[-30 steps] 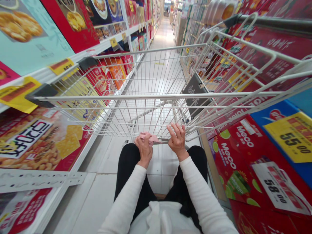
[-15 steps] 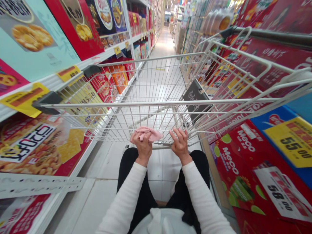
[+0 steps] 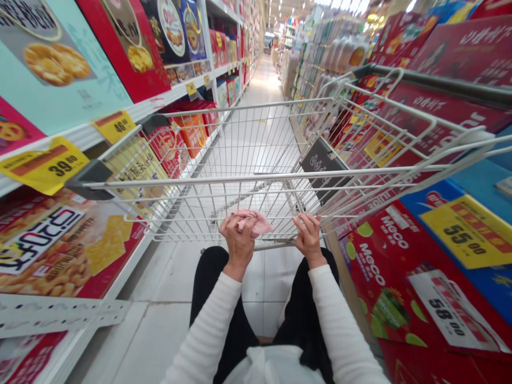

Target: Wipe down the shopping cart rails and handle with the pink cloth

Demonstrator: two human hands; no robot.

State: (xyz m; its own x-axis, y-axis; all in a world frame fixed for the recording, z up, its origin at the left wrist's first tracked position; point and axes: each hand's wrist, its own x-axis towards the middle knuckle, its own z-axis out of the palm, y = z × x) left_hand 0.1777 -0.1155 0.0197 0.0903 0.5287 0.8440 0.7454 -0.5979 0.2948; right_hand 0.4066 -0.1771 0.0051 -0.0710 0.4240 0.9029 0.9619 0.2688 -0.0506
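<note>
A white wire shopping cart fills the middle of the view, seen from low down behind it. My left hand is closed round a pink cloth and presses it against the cart's lower rear wires. My right hand grips a lower rear bar of the cart, fingers curled over it. My white sleeves and dark trousers show below. A dark sign plate hangs inside the basket on the right.
Shelves of red snack boxes with yellow price tags line the left. Red and blue cartons with price labels stand close on the right. A white tiled aisle runs straight ahead beyond the cart.
The view has tilted upward and the cart sits a little further right. Both hands rose slightly along the rear wires; the pink cloth has shifted up and right under my left hand.
</note>
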